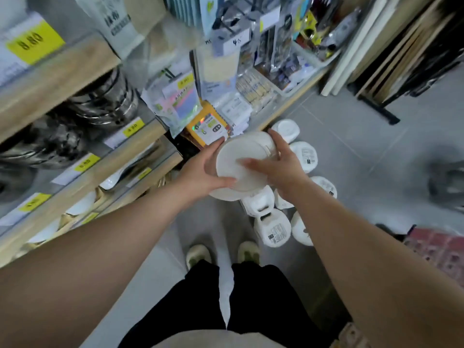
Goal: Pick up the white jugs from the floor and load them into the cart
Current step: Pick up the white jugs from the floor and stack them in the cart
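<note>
Round white plastic jugs (272,229): eight counted — one raised jug (238,156) held off the floor, seven standing on the grey tiled floor (351,146), some partly hidden, so there may be more. Bare hands: two, left hand (200,169) and right hand (281,169). Pale fabric shoes (198,254): two. Black trouser legs (200,297): two. Yellow paper price tags (35,42) on the wooden shelf edges (62,71) — at least five, most blurred.
</note>
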Demonstrator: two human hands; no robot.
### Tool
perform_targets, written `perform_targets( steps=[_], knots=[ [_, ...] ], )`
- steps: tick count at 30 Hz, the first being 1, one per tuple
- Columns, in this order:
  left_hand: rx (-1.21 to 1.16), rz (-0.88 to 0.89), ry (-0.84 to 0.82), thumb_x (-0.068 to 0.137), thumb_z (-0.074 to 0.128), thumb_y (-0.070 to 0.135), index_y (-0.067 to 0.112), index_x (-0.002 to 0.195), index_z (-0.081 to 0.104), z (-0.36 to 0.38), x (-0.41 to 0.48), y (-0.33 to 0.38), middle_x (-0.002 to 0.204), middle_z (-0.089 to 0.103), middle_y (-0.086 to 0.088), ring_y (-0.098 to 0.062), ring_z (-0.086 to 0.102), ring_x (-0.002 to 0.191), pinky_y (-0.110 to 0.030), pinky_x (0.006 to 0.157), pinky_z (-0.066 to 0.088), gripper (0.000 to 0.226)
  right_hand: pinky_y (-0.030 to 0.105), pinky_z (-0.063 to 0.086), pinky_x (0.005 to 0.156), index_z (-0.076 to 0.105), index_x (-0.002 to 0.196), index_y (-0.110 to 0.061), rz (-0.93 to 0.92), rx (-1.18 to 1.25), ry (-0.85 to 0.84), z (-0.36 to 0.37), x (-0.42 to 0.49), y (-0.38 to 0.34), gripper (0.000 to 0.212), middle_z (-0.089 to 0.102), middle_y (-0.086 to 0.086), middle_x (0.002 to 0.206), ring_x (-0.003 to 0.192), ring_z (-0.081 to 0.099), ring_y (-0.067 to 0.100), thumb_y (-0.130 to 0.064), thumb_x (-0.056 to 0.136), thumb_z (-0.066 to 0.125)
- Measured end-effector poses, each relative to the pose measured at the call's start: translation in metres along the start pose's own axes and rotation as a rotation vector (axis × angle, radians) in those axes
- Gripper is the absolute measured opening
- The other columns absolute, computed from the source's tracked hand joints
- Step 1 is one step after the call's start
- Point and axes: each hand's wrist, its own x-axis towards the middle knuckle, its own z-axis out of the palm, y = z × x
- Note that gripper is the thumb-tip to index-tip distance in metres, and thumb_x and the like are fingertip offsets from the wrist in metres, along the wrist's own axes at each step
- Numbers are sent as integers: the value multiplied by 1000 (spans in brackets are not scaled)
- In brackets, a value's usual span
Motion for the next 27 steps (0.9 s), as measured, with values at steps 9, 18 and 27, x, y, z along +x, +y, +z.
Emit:
perform_targets(
  steps=[9, 18, 27],
  knots=[
    [-76, 39, 339, 66, 88, 12, 38, 143, 41, -19, -95, 58, 132, 53, 11, -10, 53, 117, -30, 99, 46, 93, 49, 52, 96, 41, 141, -43, -185, -26, -273, 18, -55, -69, 109, 52, -7, 133, 120, 55, 22, -39, 44, 92],
    [-440, 86, 899, 68, 84, 1, 32, 131, 53, 4, -228, 51, 120, 58, 21, -5, 63, 98, -12, 72, 53, 77, 43, 51, 98, 41, 145, -28, -380, -212, -735, 82, -122, -104, 90, 47, -6, 137, 120, 52, 16, -13, 68, 86],
    [-538, -30, 1350, 46, 90, 30, 34, 133, 56, -2, -417, -14, 122, 63, 8, -11, 60, 107, -28, 85, 55, 93, 50, 53, 94, 42, 143, -33, -398, -399, -1134, 221, -274, -58, 94, 55, -5, 134, 115, 58, 19, -17, 63, 89]
  ],
)
